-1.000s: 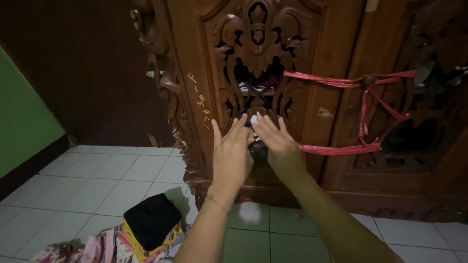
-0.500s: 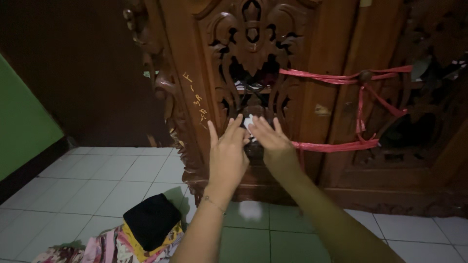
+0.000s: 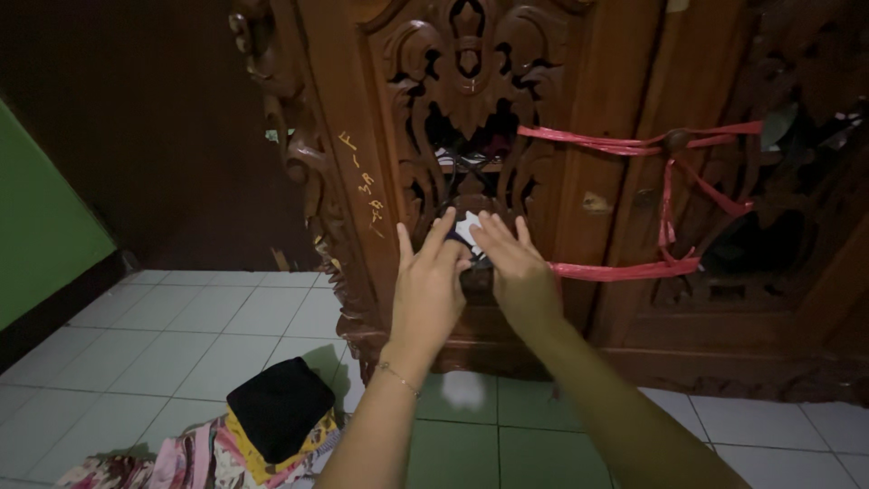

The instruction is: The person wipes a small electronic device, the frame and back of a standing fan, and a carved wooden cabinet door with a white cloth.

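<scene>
Head view: white scrap [image 3: 468, 226] pinched between both grips at carved cabinet door [image 3: 471, 118], at 1 o'clock from left hand [image 3: 427, 292], 11 o'clock from right hand [image 3: 518, 272] (equally near).

A dim room of a home, probably a bedroom or storage corner, though the poor light leaves this uncertain. Evidence: a carved wooden wardrobe [image 3: 561, 163] with pierced doors tied shut by red plastic ribbon [image 3: 634, 145], a pale tiled floor [image 3: 181, 335], a green-painted wall [image 3: 36, 226], and folded clothes [image 3: 272, 421] stacked on the floor.
</scene>
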